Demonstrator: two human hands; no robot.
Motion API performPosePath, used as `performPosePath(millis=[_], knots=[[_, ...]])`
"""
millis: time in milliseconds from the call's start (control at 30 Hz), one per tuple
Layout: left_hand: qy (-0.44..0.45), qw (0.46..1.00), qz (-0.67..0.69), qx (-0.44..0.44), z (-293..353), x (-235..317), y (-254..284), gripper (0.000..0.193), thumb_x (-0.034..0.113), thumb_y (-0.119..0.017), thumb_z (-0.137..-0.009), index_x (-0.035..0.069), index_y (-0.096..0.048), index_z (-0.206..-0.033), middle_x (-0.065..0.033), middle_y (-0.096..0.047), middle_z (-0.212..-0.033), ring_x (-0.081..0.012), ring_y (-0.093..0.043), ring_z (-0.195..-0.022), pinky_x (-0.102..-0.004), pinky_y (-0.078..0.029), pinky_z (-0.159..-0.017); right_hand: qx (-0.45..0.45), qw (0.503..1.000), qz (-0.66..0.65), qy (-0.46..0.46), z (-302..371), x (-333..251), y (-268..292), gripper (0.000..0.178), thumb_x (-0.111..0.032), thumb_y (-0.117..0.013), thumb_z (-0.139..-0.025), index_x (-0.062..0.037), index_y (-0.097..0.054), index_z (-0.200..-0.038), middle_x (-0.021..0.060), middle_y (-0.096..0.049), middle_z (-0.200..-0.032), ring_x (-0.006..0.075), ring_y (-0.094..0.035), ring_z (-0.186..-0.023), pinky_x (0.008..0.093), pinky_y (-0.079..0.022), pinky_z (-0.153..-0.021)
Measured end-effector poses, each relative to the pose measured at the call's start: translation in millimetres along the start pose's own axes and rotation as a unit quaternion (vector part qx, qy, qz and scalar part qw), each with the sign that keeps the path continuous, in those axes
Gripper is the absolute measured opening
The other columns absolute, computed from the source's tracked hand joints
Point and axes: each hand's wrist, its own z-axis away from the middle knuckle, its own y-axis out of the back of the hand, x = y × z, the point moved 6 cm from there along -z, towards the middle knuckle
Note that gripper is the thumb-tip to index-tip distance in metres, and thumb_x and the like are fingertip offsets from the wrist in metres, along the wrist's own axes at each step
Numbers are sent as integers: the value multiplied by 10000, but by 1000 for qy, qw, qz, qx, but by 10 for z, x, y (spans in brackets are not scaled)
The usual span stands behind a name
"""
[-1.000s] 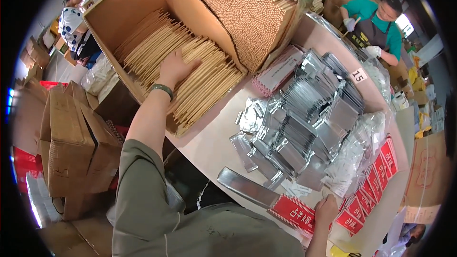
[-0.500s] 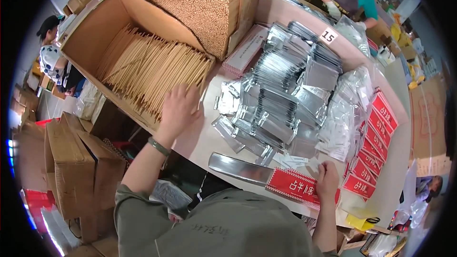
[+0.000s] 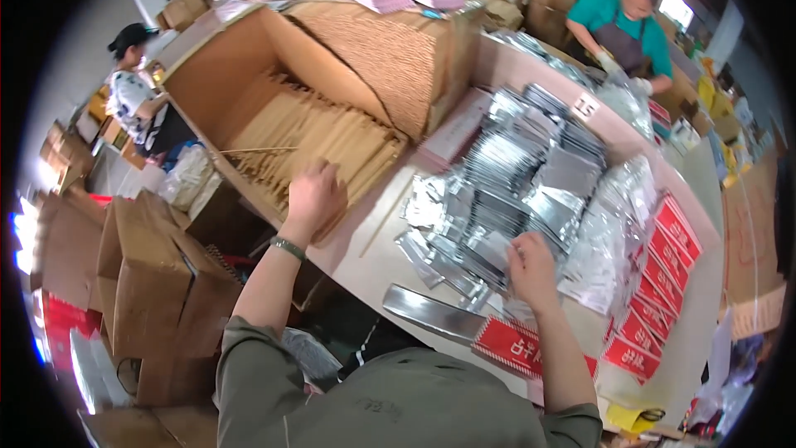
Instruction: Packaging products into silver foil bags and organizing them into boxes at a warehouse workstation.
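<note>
My left hand (image 3: pixel 317 199) is at the near side of an open cardboard box (image 3: pixel 199 108) full of thin wooden sticks (image 3: pixel 327 129). Its fingers are curled, slightly blurred, and hide whatever may be between them. Over the near end of a pile of silver foil packets (image 3: pixel 497 158), my right hand (image 3: pixel 531 270) has its fingertips pinched together; what they hold, if anything, is too small to tell. Under my right forearm lies a red printed packet (image 3: pixel 507 345), touching a long shiny silver strip (image 3: pixel 431 314) at its left. One loose stick (image 3: pixel 385 220) rests on the table beside the box.
Red packets (image 3: pixel 655 299) overlap in a row at the right, beside clear plastic bags (image 3: pixel 609 228). A tightly packed block of sticks (image 3: pixel 373 50) stands behind the box. Across the table's raised edge a co-worker (image 3: pixel 626 29) handles clear plastic. Cardboard boxes (image 3: pixel 157 282) stand at left.
My right hand has moved up and left from the red packet to the silver packets. The left hand stays at the sticks. A loose stick now shows on the table, and the whole view has shifted.
</note>
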Motion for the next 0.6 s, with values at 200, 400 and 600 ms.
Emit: performPosePath(millis=[200, 400, 600], knots=[[119, 955, -261, -74, -336, -1377, -80, 78, 55, -579, -871, 50, -656, -883, -127, -654, -955, -321, -660, -865, -425, -553, -757, -9, 995, 89, 37, -491, 169, -184, 107, -67, -636, -824, 22, -642, -885, 258, -578, -1279, 428, -587, -1111, 436, -464, -970], [152, 908, -314, -230, -435, -1790, -358, 112, 92, -567, -892, 58, -674, -895, -152, -694, -877, -335, -686, -802, -436, -557, -729, 15, 995, 96, 39, -384, 300, -310, 121, -77, -656, -826, 2, -662, -916, 207, -633, -1199, 384, -594, -1094, 423, -462, -969], [45, 970, -240, 9, -842, -1687, -39, 53, 90, -619, -845, 72, -638, -891, -146, -663, -803, -359, -662, -744, -459, -546, -693, 59, 988, 116, 88, -453, 152, -258, 78, -39, -657, -805, -14, -668, -877, 147, -677, -1058, 352, -636, -983, 441, -482, -911]])
